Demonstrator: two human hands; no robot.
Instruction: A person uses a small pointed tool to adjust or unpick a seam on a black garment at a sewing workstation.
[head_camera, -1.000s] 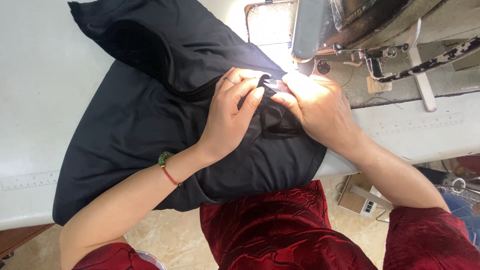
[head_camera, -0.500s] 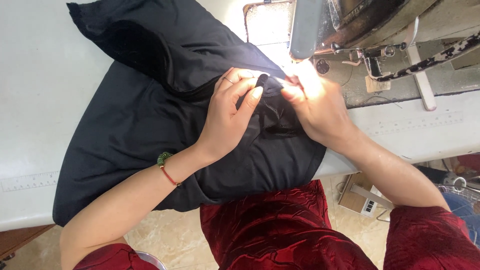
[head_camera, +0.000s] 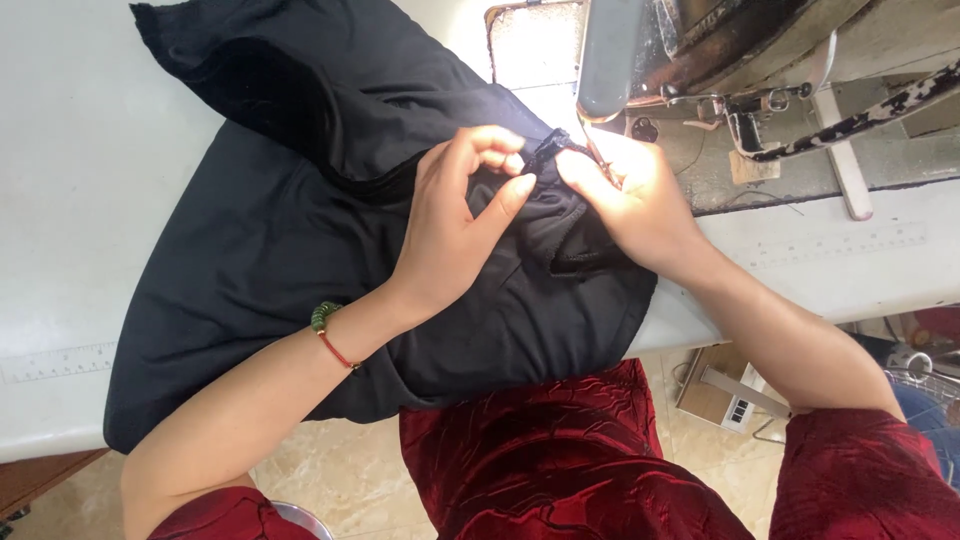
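A black garment (head_camera: 300, 250) lies spread over the white sewing table (head_camera: 70, 180), its near edge hanging off toward my red velvet lap (head_camera: 560, 460). My left hand (head_camera: 455, 225) rests on the cloth, thumb and fingers closed in a pinch on a bunched fold. Just right of it, my right hand (head_camera: 635, 200) grips the same fold, fingers curled shut, beneath the sewing machine (head_camera: 720, 50) at the far right.

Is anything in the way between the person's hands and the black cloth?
No. Both the left hand and the right hand already pinch the black cloth directly, at a bunched fold just in front of the sewing machine. Nothing visible lies between them.
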